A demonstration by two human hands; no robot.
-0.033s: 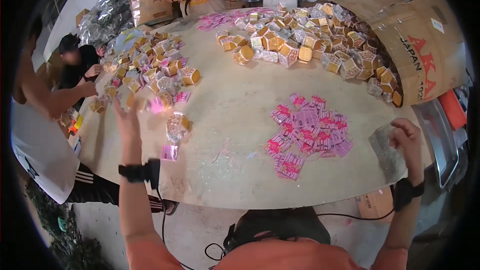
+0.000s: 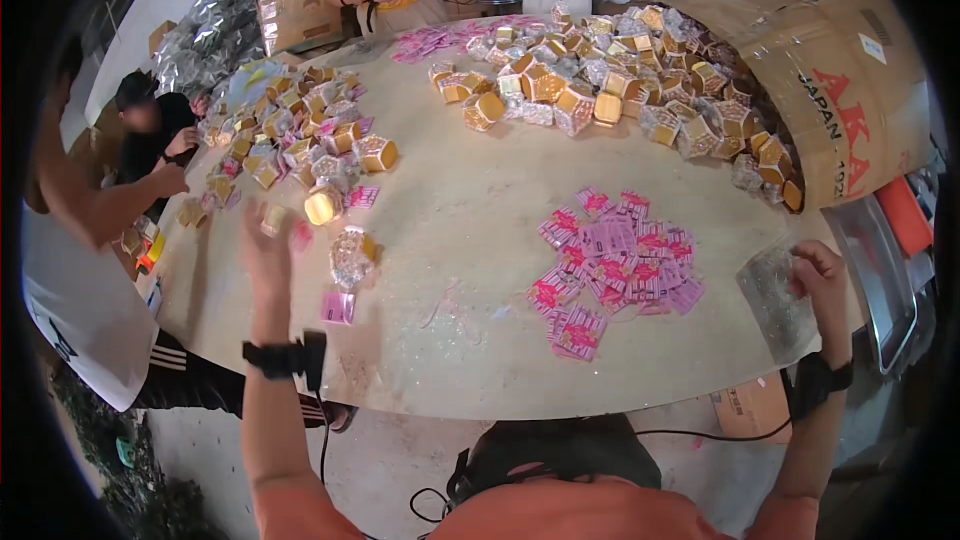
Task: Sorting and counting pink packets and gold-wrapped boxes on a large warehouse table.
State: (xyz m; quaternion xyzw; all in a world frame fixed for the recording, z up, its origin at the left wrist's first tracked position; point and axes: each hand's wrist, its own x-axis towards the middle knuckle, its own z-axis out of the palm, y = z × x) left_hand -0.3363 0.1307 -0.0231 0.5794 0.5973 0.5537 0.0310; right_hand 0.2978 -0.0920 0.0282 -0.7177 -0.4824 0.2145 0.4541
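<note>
left hand drops back with a pink blur beside it, baring a gold pot

the left hand (image 2: 267, 258) has shifted slightly toward the body and rightward. a pink blur (image 2: 301, 236), probably a card, has moved the same way and now shows just to the hand's right. where it was, one gold pot (image 2: 321, 207) now shows plainly at the near edge of the left heap (image 2: 300, 130). i judge the hand and the pink thing are travelling together, away from the heap.

the left fingers are raised and look loosely parted, but they are smeared; i cannot tell whether they have hold of the pink thing, or of the pale pot (image 2: 272, 219) by their tips. the right hand (image 2: 822, 268) has barely moved: its fingers are half curled at the upper right edge of one clear bag (image 2: 772, 312) lying on the table (image 2: 450, 225), and whether they pinch it i cannot tell.

counted: two heaps of pots, the left one and the right heap (image 2: 590, 70), both too jumbled to number; one wrapped pot (image 2: 352, 258) standing apart, with one lone card (image 2: 338, 308) just below; one card pile (image 2: 620, 265), overlapped past counting; one big box (image 2: 830, 70) on its side; at least three other people.
</note>
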